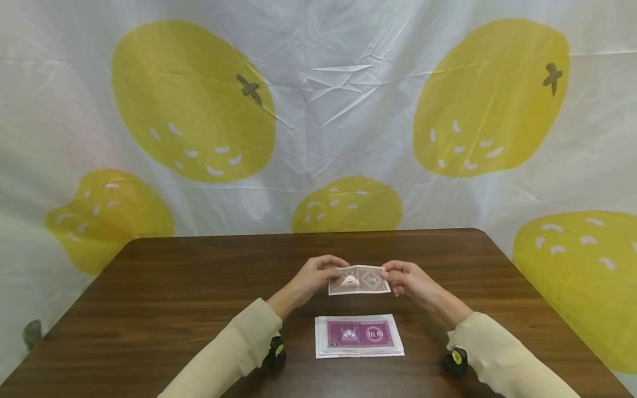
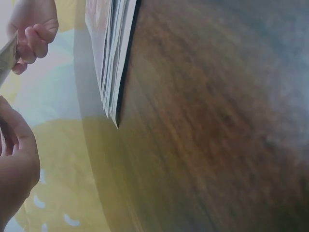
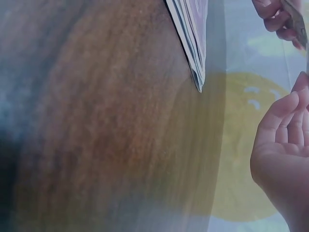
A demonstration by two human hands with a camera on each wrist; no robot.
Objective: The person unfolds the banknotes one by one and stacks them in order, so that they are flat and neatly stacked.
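Note:
In the head view a brown banknote [image 1: 359, 281] with a centre crease is held up above the table. My left hand [image 1: 318, 276] pinches its left end between thumb and fingers. At the other end, my right hand [image 1: 410, 281] pinches the upper right corner. Below the raised note, nearer to me, lies a stack of banknotes [image 1: 359, 336] with a purple note on top. Its edges are slightly uneven. From the left wrist view, the stack's layered edge [image 2: 113, 72] shows near the top. The right wrist view shows the raised note [image 3: 295, 21] only in part.
The dark brown wooden table [image 1: 199, 293] has rounded far corners. Behind it hangs a white cloth [image 1: 343, 110] printed with large yellow fruit. Dark wrist devices [image 1: 276, 354] sit at both sleeve cuffs. A small dark object [image 1: 32, 334] is at the far left.

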